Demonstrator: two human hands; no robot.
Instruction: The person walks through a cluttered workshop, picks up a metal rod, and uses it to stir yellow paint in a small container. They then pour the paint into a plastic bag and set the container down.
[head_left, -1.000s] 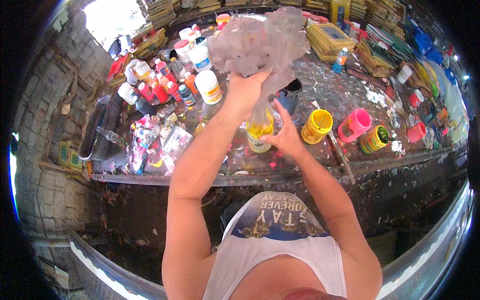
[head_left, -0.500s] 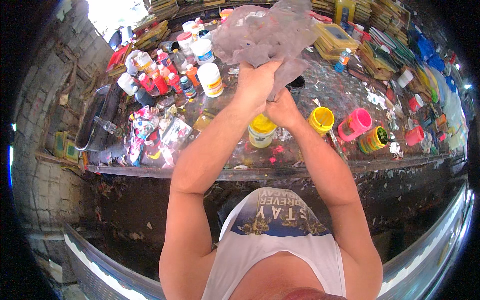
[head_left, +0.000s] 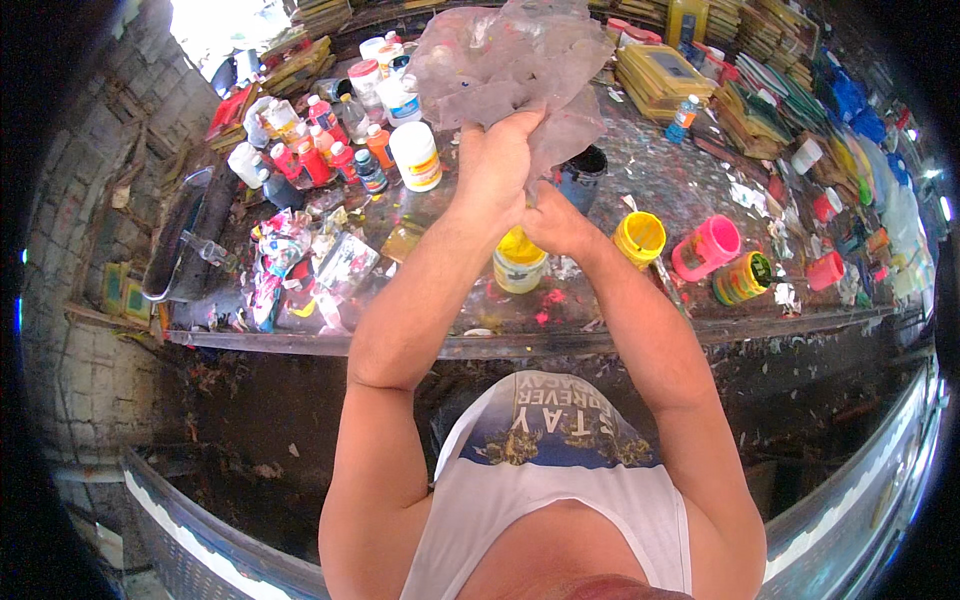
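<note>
A crumpled, see-through greyish plastic bag (head_left: 505,65) bunches up over the far middle of the table. My left hand (head_left: 495,165) is closed round its gathered lower part. Just below and to the right, my right hand (head_left: 555,220) is closed on the bag's narrow tail, touching the left hand; its fingertips are partly hidden. Under my wrists stands a tub with yellow paint (head_left: 520,265), partly covered by them. Behind my right hand sits a dark tub (head_left: 582,180) with black at its rim.
Yellow (head_left: 640,238), pink (head_left: 708,247) and green-streaked tubs (head_left: 742,278) stand to the right. White tubs (head_left: 415,158) and several paint bottles (head_left: 315,160) crowd the left. Stained rags (head_left: 285,245) lie near the table's front edge (head_left: 480,347). Stacked frames (head_left: 660,80) are at the back.
Both hands and the bag have shifted slightly left and nearer. More of the dark tub now shows behind my right hand. The grip of both hands stays closed.
</note>
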